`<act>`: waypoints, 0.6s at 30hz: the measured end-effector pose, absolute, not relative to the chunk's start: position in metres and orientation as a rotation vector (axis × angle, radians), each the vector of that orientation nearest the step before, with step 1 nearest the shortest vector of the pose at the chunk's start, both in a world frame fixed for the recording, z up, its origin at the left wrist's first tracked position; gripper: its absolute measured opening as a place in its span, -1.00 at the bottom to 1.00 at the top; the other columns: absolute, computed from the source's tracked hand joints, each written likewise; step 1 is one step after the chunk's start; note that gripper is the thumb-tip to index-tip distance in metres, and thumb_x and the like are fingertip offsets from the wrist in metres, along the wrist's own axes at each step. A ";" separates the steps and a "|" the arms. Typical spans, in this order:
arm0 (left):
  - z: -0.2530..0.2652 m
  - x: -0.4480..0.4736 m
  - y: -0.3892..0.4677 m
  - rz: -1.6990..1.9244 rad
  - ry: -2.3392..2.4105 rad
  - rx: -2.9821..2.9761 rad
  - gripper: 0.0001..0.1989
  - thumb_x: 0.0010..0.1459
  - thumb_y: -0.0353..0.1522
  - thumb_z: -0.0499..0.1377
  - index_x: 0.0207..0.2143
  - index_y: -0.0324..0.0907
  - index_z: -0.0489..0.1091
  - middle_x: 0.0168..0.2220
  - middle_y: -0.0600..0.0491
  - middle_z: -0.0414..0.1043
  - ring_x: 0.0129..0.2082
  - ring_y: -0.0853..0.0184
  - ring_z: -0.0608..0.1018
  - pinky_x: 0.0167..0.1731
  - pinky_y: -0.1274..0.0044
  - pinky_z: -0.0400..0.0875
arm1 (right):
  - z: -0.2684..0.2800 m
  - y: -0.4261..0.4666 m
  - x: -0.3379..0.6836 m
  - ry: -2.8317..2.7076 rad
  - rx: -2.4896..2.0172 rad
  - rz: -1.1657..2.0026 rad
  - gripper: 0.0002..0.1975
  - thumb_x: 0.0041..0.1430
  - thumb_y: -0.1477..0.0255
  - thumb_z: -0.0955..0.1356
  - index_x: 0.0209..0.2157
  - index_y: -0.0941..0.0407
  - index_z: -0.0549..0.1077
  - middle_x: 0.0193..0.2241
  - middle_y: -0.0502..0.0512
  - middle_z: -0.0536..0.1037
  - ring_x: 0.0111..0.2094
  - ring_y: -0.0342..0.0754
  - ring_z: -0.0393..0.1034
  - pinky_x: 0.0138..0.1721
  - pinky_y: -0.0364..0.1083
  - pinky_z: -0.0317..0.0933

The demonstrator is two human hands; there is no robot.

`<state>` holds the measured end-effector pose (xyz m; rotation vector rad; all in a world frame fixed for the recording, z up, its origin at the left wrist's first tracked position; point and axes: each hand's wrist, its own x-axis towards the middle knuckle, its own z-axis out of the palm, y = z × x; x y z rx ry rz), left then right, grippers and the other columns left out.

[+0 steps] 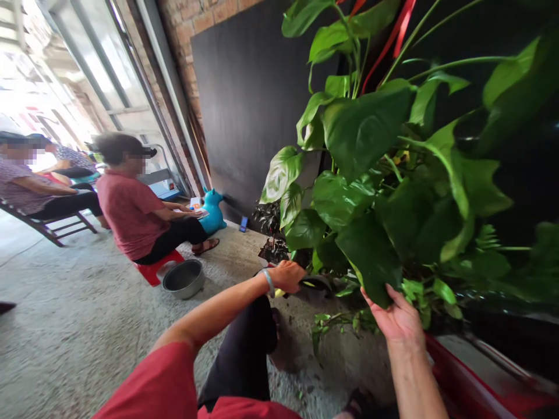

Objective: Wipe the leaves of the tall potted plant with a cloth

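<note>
A tall potted plant with large glossy leaves fills the space in front of me. My left hand, with a pale bracelet at the wrist, is closed in a fist low at the plant's left side. A yellow handle end shows below this fist; the rest of that tool is hidden, so its kind is unclear. With the palm turned up, my right hand holds the lower tip of a large dark green leaf, thumb in front and fingers behind. Small trailing greenery hangs beneath.
A person in a red shirt sits on a red stool at the left, beside a grey basin. A blue animal-shaped toy and a phone stand near the dark panel. Other people sit farther left.
</note>
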<state>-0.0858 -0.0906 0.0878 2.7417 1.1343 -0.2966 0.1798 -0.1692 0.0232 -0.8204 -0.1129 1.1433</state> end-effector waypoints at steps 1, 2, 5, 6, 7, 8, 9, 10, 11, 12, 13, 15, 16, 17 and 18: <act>0.110 -0.097 -0.100 -0.295 1.046 2.750 -0.61 0.11 -0.33 0.25 0.02 -0.20 0.52 -0.10 -0.19 0.59 -0.06 0.01 0.61 -0.08 0.31 0.48 | 0.018 -0.168 0.181 -0.127 -0.840 1.130 -0.73 -0.04 0.53 0.45 -0.23 0.01 0.56 -0.16 0.00 0.66 -0.05 0.06 0.55 -0.07 0.17 0.49; 0.136 -0.109 -0.109 -0.250 0.920 2.742 -0.59 0.10 -0.33 0.27 0.02 -0.17 0.52 -0.10 -0.14 0.59 -0.08 0.05 0.61 -0.09 0.36 0.47 | 0.013 -0.166 0.182 -0.137 -0.858 1.112 -0.73 -0.05 0.51 0.47 -0.24 0.00 0.56 -0.17 0.00 0.66 -0.07 0.06 0.56 -0.07 0.15 0.49; 0.221 -0.136 -0.131 0.122 0.624 2.583 -0.61 0.18 -0.29 0.24 0.07 -0.10 0.50 -0.11 0.03 0.61 -0.17 0.27 0.60 -0.14 0.53 0.44 | 0.005 -0.164 0.176 -0.148 -0.872 1.069 -0.73 -0.09 0.48 0.50 -0.27 -0.02 0.56 -0.20 -0.01 0.66 -0.13 0.03 0.57 -0.10 0.10 0.50; 0.244 -0.139 -0.133 0.351 0.670 2.541 -0.60 0.21 -0.28 0.22 0.10 -0.10 0.47 -0.09 0.07 0.60 -0.16 0.31 0.59 -0.13 0.56 0.43 | 0.005 -0.164 0.172 -0.154 -0.862 1.069 -0.72 -0.11 0.48 0.50 -0.27 -0.02 0.56 -0.19 -0.01 0.66 -0.13 0.03 0.57 -0.10 0.10 0.50; 0.261 -0.138 -0.132 0.608 0.782 2.517 -0.58 0.24 -0.27 0.19 0.14 -0.11 0.44 -0.09 0.10 0.60 -0.16 0.33 0.57 -0.12 0.57 0.43 | 0.006 -0.165 0.166 -0.171 -0.848 1.078 -0.70 -0.12 0.49 0.50 -0.26 -0.02 0.57 -0.18 -0.01 0.66 -0.11 0.04 0.56 -0.08 0.12 0.49; 0.273 -0.132 -0.127 0.884 0.924 2.491 -0.60 0.26 -0.26 0.17 0.12 -0.16 0.44 -0.12 0.11 0.59 -0.18 0.36 0.55 -0.14 0.58 0.42 | 0.008 -0.167 0.161 -0.199 -0.832 1.089 -0.67 -0.13 0.49 0.51 -0.24 -0.03 0.57 -0.16 0.00 0.66 -0.08 0.05 0.55 -0.06 0.15 0.48; 0.279 -0.124 -0.119 1.146 1.057 2.451 -0.61 0.26 -0.26 0.17 0.09 -0.21 0.45 -0.15 0.10 0.59 -0.21 0.37 0.53 -0.16 0.58 0.42 | 0.011 -0.168 0.156 -0.235 -0.816 1.101 -0.65 -0.13 0.49 0.51 -0.22 -0.03 0.57 -0.15 0.00 0.66 -0.05 0.06 0.54 -0.04 0.18 0.46; 0.280 -0.112 -0.109 1.340 1.144 2.420 -0.61 0.25 -0.29 0.19 0.08 -0.25 0.45 -0.16 0.09 0.58 -0.23 0.37 0.51 -0.18 0.58 0.42 | 0.015 -0.170 0.151 -0.270 -0.805 1.110 -0.64 -0.13 0.49 0.51 -0.21 -0.03 0.57 -0.13 0.00 0.65 -0.03 0.06 0.53 -0.03 0.20 0.44; 0.276 -0.099 -0.098 1.419 1.164 2.420 -0.58 0.25 -0.31 0.20 0.12 -0.27 0.41 -0.13 0.07 0.58 -0.23 0.37 0.51 -0.15 0.57 0.42 | 0.019 -0.171 0.147 -0.299 -0.797 1.114 -0.64 -0.13 0.48 0.51 -0.21 -0.03 0.57 -0.13 0.00 0.65 -0.02 0.07 0.52 -0.01 0.21 0.43; 0.269 -0.087 -0.089 1.383 1.187 2.457 -0.56 0.24 -0.34 0.20 0.15 -0.26 0.39 -0.10 0.05 0.58 -0.21 0.35 0.52 -0.13 0.54 0.43 | 0.022 -0.173 0.144 -0.316 -0.795 1.111 -0.64 -0.15 0.48 0.52 -0.21 -0.03 0.57 -0.13 0.00 0.65 -0.02 0.07 0.52 0.00 0.21 0.42; 0.260 -0.076 -0.081 1.222 1.238 2.517 -0.57 0.22 -0.36 0.22 0.13 -0.27 0.41 -0.11 0.02 0.58 -0.20 0.32 0.54 -0.12 0.51 0.44 | 0.026 -0.174 0.143 -0.323 -0.796 1.103 -0.64 -0.16 0.47 0.52 -0.22 -0.03 0.57 -0.14 0.00 0.65 -0.03 0.07 0.52 0.01 0.22 0.41; 0.245 -0.062 -0.077 0.796 1.247 2.648 -0.61 0.18 -0.37 0.25 0.06 -0.28 0.47 -0.14 -0.04 0.59 -0.20 0.23 0.57 -0.12 0.44 0.45 | 0.031 -0.177 0.146 -0.317 -0.803 1.092 -0.63 -0.19 0.45 0.53 -0.23 -0.01 0.57 -0.14 0.03 0.65 -0.04 0.08 0.52 0.02 0.21 0.40; 0.239 -0.060 -0.080 0.604 1.201 2.693 -0.65 0.17 -0.36 0.25 0.01 -0.27 0.50 -0.16 -0.06 0.60 -0.21 0.20 0.57 -0.13 0.42 0.46 | 0.033 -0.179 0.150 -0.318 -0.808 1.101 -0.63 -0.17 0.41 0.54 -0.22 -0.01 0.57 -0.13 0.04 0.65 -0.04 0.09 0.52 0.02 0.21 0.41; 0.236 -0.061 -0.086 0.467 1.125 2.723 -0.69 0.16 -0.36 0.26 -0.04 -0.26 0.53 -0.19 -0.06 0.60 -0.22 0.19 0.58 -0.15 0.41 0.46 | 0.035 -0.180 0.156 -0.329 -0.814 1.124 -0.64 -0.14 0.36 0.53 -0.20 0.00 0.57 -0.11 0.06 0.64 -0.03 0.10 0.51 -0.01 0.21 0.42; 0.236 -0.064 -0.094 0.396 1.032 2.735 -0.72 0.15 -0.35 0.26 -0.08 -0.24 0.55 -0.20 -0.04 0.61 -0.23 0.19 0.59 -0.16 0.42 0.47 | 0.036 -0.181 0.164 -0.347 -0.818 1.159 -0.64 -0.09 0.28 0.52 -0.18 0.00 0.57 -0.08 0.09 0.63 -0.02 0.12 0.50 -0.04 0.20 0.44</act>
